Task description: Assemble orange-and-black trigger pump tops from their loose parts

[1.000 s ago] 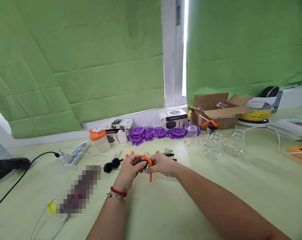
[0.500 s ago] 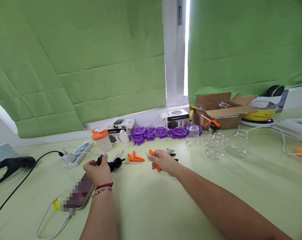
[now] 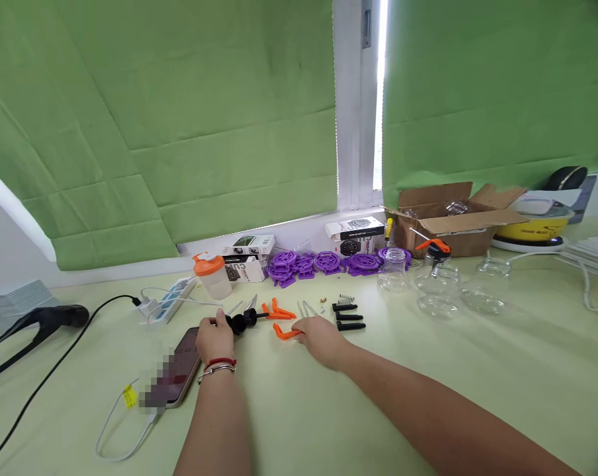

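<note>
My left hand [image 3: 215, 340] is low over the table beside the phone, fingers curled against a cluster of black parts [image 3: 246, 320] with thin metal tubes; the part at its fingertips is mostly hidden. In my right hand [image 3: 323, 340] is one end of an orange lever [image 3: 283, 332], pinched close to the tabletop. Just behind that lever lie more orange levers [image 3: 279, 311]. Thin metal pins [image 3: 307, 309] rest beyond my right fingers. To the right are black clips [image 3: 349, 317], a spring [image 3: 347, 299] and tiny brass-coloured bits [image 3: 323, 301].
Purple plastic discs [image 3: 326, 262] line the wall beside printed boxes [image 3: 249, 268]. An orange-lidded cup [image 3: 212, 274], a power strip [image 3: 172, 301] and a phone [image 3: 180, 370] are at left. Clear glass jars [image 3: 438, 291] and an open carton [image 3: 457, 228] stand at right.
My left hand has lowered to the black parts, and the metal tube raised in it no longer shows upright. My right hand has turned the orange lever nearly flat, uncovering the black clips.
</note>
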Available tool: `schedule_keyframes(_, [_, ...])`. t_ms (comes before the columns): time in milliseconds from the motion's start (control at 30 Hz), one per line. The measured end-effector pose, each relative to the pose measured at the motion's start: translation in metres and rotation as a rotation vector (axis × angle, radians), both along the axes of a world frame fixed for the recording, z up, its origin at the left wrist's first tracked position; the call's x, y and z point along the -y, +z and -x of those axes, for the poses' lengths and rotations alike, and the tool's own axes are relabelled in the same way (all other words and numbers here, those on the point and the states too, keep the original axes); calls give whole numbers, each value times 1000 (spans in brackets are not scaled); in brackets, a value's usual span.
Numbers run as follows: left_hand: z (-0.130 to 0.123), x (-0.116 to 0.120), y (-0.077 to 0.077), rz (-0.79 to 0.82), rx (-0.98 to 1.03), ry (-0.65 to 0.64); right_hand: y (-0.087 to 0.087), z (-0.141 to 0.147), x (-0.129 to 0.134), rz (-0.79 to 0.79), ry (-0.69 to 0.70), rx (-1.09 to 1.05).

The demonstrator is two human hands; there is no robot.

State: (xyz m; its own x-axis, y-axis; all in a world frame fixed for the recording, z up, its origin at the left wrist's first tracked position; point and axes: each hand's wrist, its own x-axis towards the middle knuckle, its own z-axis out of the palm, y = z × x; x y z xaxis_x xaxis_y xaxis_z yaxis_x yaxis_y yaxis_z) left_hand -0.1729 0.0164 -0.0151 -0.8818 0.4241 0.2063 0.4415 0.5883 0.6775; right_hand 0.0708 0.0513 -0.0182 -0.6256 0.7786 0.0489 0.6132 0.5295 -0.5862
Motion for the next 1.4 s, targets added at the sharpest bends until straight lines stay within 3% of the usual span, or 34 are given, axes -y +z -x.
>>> schedule_keyframes(267, [-3, 4, 7, 143, 37, -56, -7, 31, -5, -211, -5, 143])
schedule_keyframes(467, [-10, 7, 15, 245, 29, -60, -15, 49, -12, -222, -20, 102])
schedule_keyframes(767, [-11, 5, 24, 391, 8, -141, -10, 33, -7, -194, -38, -20])
schedule_keyframes(867, [-10, 3, 25, 428, -5, -158, -3, 6, -9, -240, -23, -88])
schedule_keyframes(967, [-12, 3, 27, 431, -17, -176, 4, -38, -16, -323, -59, -175])
schedule_keyframes(1200, [-19, 5, 33, 436, -55, -161, 16, -171, -48, -562, -585, -366])
schedule_keyframes(1300, [-20, 5, 35, 468, -53, -164, 32, -213, -62, -695, -783, -362])
schedule_keyframes(1400, [-17, 2, 32, 500, -40, -181, 57, -237, -81, -715, -873, -240])
